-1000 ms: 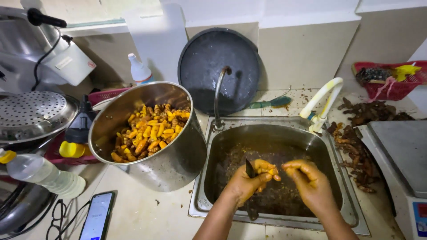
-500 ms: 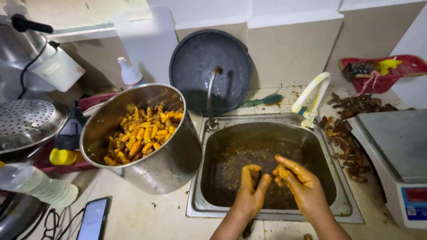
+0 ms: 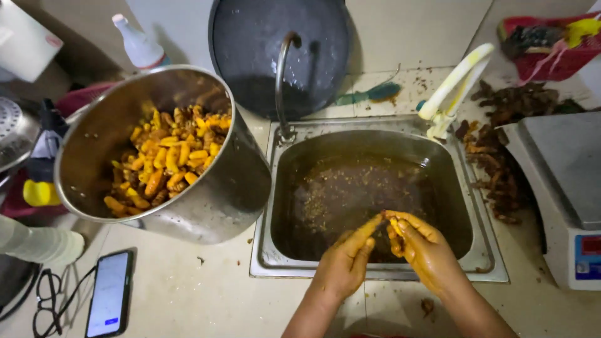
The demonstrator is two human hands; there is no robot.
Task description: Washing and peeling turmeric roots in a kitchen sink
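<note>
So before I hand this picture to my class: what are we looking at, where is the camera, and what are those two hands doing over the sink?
There is no machine here. A person wears a camera on the head, so the one picture looks down at that person's own two bare hands above a steel sink. The left hand and the right hand, both stained yellow, meet over the basin and work a small orange-yellow piece between the fingers; it is too small to tell more. To the left stands a large steel pot holding peeled yellow-orange roots. Dark peelings lie on the counter to the right, beside a scale. A smartphone and a pair of glasses lie at the lower left, and a dark pan leans behind the tap.
</note>
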